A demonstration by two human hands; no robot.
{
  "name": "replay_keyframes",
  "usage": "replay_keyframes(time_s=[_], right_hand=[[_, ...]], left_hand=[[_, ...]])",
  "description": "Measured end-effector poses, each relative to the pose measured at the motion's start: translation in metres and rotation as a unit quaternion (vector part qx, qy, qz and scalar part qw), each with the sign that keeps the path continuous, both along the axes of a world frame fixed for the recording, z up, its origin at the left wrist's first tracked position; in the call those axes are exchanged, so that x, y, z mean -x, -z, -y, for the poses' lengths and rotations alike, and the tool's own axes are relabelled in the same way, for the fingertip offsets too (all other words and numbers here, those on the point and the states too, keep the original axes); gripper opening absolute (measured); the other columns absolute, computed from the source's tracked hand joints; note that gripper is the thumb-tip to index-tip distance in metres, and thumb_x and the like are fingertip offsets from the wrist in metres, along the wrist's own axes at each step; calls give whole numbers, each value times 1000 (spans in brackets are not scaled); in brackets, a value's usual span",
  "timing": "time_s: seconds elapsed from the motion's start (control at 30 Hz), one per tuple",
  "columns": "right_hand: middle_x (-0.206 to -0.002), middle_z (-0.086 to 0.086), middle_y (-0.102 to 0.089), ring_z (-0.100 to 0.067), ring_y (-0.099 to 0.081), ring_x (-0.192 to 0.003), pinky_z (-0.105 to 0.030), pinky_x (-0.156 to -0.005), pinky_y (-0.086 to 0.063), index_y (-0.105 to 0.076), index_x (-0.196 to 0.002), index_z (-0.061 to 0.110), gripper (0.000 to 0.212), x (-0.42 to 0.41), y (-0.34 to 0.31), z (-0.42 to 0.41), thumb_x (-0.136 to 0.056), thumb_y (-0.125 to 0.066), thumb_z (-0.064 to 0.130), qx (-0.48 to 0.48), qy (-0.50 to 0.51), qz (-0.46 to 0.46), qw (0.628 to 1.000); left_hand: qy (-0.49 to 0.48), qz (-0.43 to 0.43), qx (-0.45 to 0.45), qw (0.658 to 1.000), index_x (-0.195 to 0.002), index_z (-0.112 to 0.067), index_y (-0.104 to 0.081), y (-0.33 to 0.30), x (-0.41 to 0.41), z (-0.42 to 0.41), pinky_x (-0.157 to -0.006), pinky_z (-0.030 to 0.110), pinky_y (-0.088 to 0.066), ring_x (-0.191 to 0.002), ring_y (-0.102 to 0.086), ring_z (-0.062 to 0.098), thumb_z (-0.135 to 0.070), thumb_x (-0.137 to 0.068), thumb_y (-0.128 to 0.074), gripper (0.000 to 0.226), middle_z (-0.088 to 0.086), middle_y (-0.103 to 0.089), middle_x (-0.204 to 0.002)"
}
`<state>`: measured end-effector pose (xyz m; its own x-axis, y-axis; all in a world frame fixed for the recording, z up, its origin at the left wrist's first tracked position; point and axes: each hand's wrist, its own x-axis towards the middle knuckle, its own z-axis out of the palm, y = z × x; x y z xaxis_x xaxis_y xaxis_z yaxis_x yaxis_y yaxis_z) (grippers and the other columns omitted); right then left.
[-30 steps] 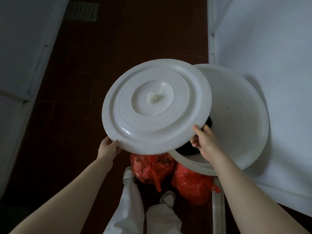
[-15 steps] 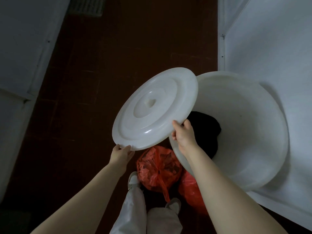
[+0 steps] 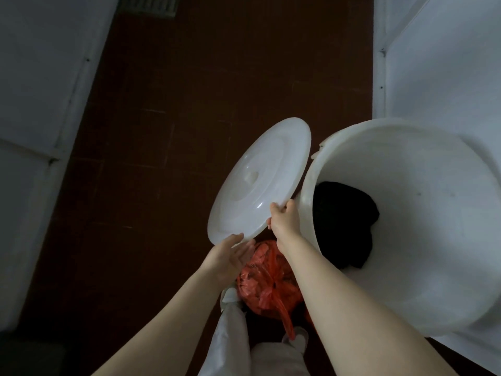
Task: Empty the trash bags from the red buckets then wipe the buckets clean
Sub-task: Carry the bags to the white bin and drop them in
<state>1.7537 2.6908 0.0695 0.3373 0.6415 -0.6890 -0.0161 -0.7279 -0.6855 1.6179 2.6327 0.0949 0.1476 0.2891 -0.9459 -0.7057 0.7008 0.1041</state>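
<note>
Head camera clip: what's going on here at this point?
A person is holding a round white lid tilted beside a large white bin. The right hand grips its lower edge; the left hand lies open under the rim. The bin is uncovered, with something black inside. A tied red trash bag sits on the floor by the person's feet.

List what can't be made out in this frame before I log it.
- Black mass in the white bin, head view: too dark to identify.
- Red bag: partly hidden by both forearms.
- Lid underside: faces away.
- Left hand contact with lid: unclear at its edge.
</note>
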Motion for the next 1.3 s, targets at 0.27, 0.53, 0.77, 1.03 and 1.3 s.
replay_keyframes(time_s=[0.27,0.53,0.77,1.03,1.3], right_hand=[[-79,-6,-55,-19,-58,-63,-31,-62,-49,-44,-100,10,10,7,30,10,-101,-42,19,82,28,17,996],[-91,-11,-54,-18,-58,-70,-19,-51,-45,-42,-105,9,9,-3,44,17,-103,-39,17,98,56,11,994],[-89,-7,-55,-17,-56,-66,-25,-57,-52,-49,-110,10,16,-10,49,26,-97,-40,7,107,83,20,991],[-138,-9,-54,-28,-59,-116,-48,-96,-53,-38,-144,20,76,-26,49,48,-71,-55,35,148,18,-12,989],[-138,-6,-48,-26,-50,-125,-37,-104,-42,-34,-149,14,64,-43,14,91,-92,-57,34,175,-99,-31,979]], left_hand=[[179,-78,-78,978,-154,-15,-26,11,8,2,-114,38,-36,-137,-43,30,-12,-100,-53,61,16,-40,-151],[323,-177,-109,923,-152,-25,-32,20,18,13,-111,33,-30,-143,-35,22,-32,-102,-50,54,5,-39,-153],[339,-206,-112,911,-151,-22,-36,16,17,15,-86,17,-38,-125,-45,14,-30,-104,-45,48,-3,-47,-139],[353,-226,-109,901,-154,-21,-31,3,8,22,-95,26,-31,-139,-39,20,-32,-104,-45,53,5,-39,-154],[359,-264,-128,886,-149,-18,-39,-7,-18,43,-85,21,-35,-113,-44,7,-23,-104,-44,45,6,-45,-147]])
